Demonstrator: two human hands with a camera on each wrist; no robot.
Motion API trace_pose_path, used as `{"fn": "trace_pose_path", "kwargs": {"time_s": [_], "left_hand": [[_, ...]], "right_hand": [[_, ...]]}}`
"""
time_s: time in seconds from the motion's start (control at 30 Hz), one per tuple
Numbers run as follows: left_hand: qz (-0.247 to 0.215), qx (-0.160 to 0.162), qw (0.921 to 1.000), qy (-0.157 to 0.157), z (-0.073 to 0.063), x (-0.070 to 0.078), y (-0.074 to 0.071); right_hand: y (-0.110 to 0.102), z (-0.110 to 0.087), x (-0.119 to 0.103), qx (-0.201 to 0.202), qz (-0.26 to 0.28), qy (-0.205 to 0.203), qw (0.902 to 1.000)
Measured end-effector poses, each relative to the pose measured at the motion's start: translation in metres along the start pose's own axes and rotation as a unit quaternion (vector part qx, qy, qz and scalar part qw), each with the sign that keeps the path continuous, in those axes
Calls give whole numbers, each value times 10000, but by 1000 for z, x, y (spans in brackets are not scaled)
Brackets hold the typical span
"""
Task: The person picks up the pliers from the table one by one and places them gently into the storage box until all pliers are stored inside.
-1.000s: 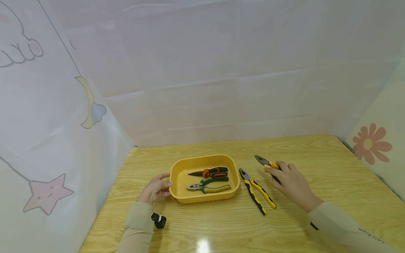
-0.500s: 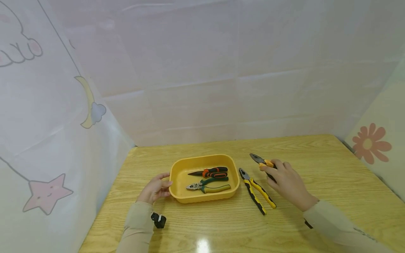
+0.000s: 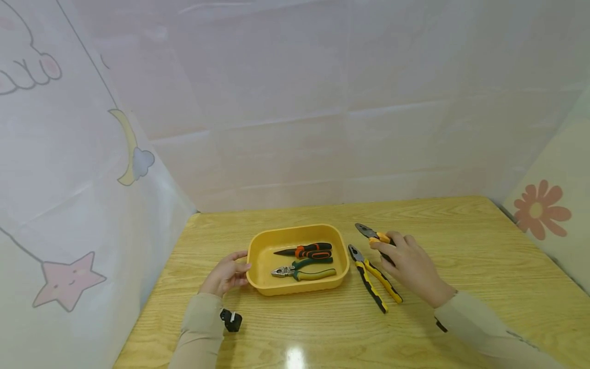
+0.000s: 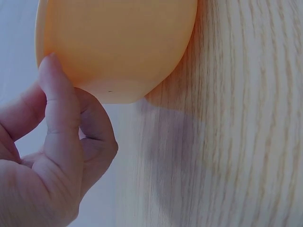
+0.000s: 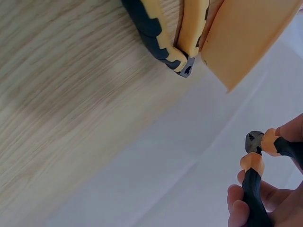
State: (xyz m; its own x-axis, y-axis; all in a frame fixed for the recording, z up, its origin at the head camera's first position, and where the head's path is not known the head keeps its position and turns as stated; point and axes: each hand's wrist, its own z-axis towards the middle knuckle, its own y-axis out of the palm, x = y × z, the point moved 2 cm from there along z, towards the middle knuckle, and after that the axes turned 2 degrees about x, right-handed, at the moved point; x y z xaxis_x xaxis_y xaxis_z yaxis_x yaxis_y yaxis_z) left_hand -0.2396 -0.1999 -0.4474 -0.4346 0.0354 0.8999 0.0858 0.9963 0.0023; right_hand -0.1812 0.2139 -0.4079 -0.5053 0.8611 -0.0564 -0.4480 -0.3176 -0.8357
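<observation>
Inside the tray point(image 3: 299, 289), pliers point(image 3: 315, 275) (head view only)

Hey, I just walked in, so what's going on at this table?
A person's left hand grips the left end of a yellow tray, while their right hand holds orange-and-black pliers beyond the tray's right end. Two tools lie in the tray: red-and-black pliers and green-handled pliers. Yellow-and-black pliers lie on the table, just right of the tray.
</observation>
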Motion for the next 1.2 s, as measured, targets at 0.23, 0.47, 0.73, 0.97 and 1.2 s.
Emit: {"fn": "trace_pose_path", "kwargs": {"time_s": [0.23,0.47,0.73,0.97,1.2], "left_hand": [[-67,33,10000,-39,1,-1,0],[-52,32,10000,-39,2,-1,0],[-91,22,10000,-34,1,0,1],[-102,4,9999,-48,-1,2,1],[-114,24,9999,-55,-1,2,1]], "right_hand": [[3,5,-8,-162,65,98,9998],[5,9,-13,-68,145,43,9999],[9,13,-17,-82,332,-38,9994],[9,16,-24,-151,417,-17,9990],[13,18,-29,-82,452,-246,9986]]}}
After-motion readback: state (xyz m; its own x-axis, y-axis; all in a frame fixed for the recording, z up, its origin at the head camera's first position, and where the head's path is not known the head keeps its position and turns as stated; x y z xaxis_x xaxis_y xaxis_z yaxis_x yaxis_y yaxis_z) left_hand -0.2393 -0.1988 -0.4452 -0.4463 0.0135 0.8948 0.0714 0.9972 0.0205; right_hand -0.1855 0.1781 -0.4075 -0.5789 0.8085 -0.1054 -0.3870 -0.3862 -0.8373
